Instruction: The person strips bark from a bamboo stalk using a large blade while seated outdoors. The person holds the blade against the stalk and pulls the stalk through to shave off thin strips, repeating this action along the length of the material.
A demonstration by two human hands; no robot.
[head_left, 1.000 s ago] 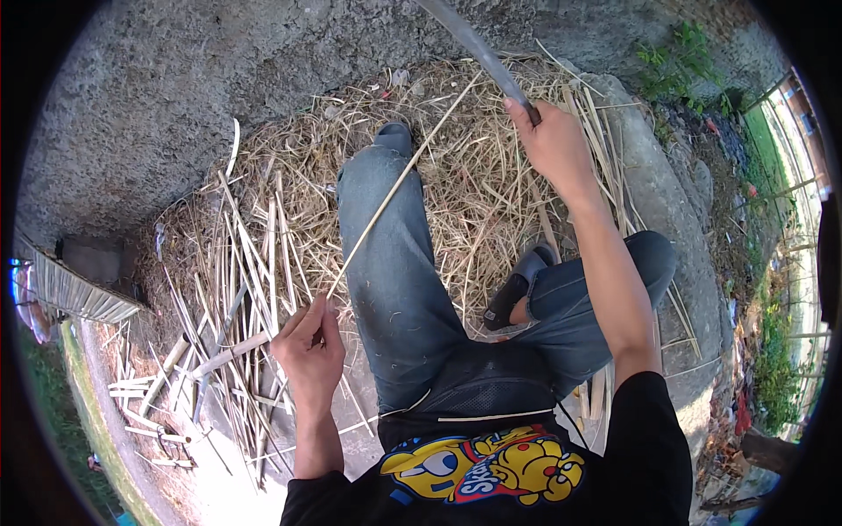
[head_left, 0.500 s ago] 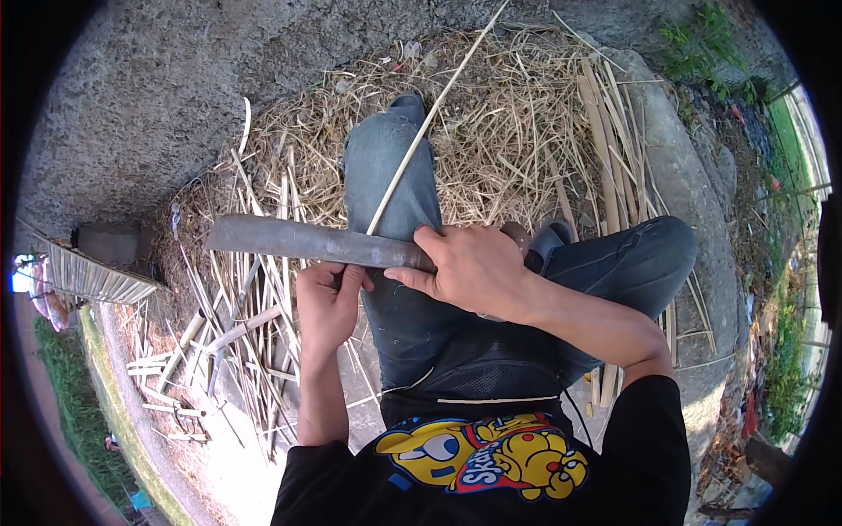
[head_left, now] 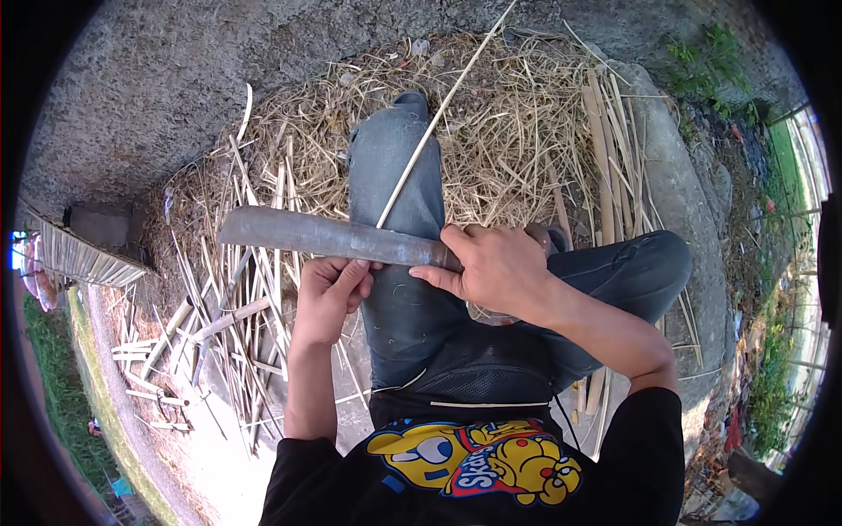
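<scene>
Shaving pale strip (head_left: 430, 132), looks like: right hand (head_left: 502, 266) gripping knife (head_left: 333, 240) mid-frame, left hand (head_left: 327, 295) pinching strip's end below blade; next pull probably needs steady angle.

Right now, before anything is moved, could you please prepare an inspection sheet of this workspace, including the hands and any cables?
Surface: pale stone-like slab, partly covered by straw-like shavings.
Work things: broad dark blade crosses over a thin pale strip, above the left leg.
Clutter: loose sticks heaped at the left; longer slats at the right.
Hands: right hand grips the blade; left hand appears to pinch the strip's near end, which is hidden.
Cables: nothing seen.
Surroundings: rough grey wall ahead; green plants at upper right.
</scene>
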